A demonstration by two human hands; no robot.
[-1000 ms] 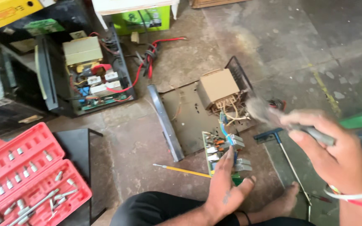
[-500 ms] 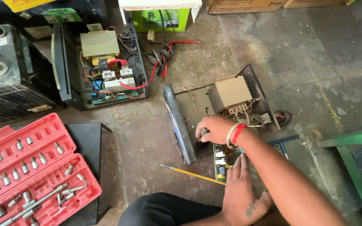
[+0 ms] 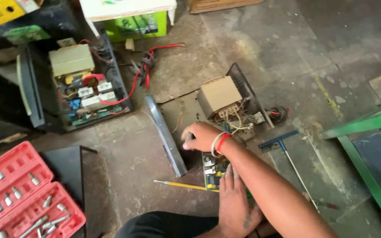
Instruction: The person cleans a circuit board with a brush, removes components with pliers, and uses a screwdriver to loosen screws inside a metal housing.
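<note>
1. At six o'clock, nearest, the left hand (image 3: 234, 205) lies flat, fingers spread, on the green circuit board (image 3: 213, 169).
2. Beyond, toward twelve, the right hand (image 3: 201, 136) reaches over the opened chassis (image 3: 175, 114); its grip cannot be told.
3. At one o'clock stands the boxy transformer (image 3: 219, 94).

Even, diffuse daylight; brightest on the concrete floor (image 3: 261, 53) beyond the fingertips of the right hand (image 3: 201, 136). Soft shadow lies just under those fingers. Both hands show slight motion blur; the left hand (image 3: 234, 207) and lower edge appear softest. No glare.
</note>
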